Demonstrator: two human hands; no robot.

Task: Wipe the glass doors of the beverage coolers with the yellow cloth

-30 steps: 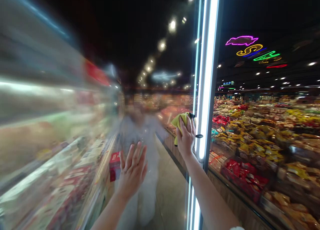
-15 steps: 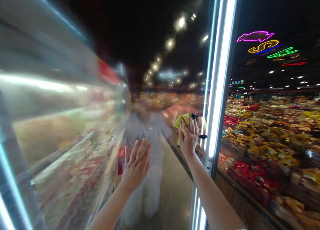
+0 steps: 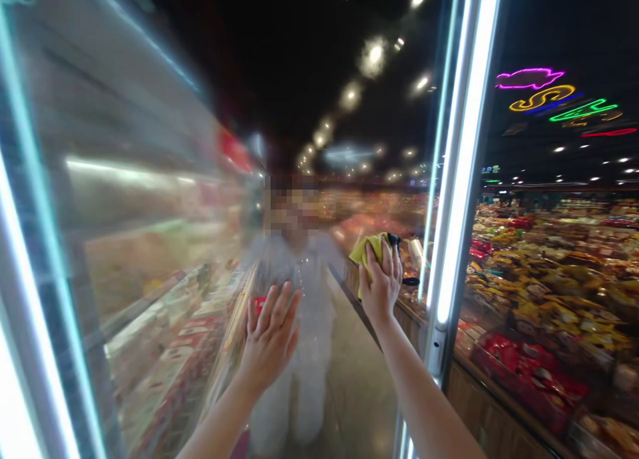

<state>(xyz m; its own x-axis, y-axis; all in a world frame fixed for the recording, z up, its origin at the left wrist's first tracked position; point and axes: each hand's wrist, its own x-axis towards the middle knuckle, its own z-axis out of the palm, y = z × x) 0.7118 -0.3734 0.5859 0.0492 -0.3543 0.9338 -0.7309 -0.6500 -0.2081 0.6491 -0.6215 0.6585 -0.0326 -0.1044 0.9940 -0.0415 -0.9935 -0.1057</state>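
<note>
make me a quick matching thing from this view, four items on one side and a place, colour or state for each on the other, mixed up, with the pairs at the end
Column one
1. left hand
2. cloth
3. neon letter S
4. bright light tube nearest the cloth

Column two
A. orange-yellow, at upper right
B. fingers extended upward, no cloth visible there
C. glowing white, standing to the right of the cloth
D. yellow-green, bunched under the right hand

Right pairs: 1-B, 2-D, 3-A, 4-C
</note>
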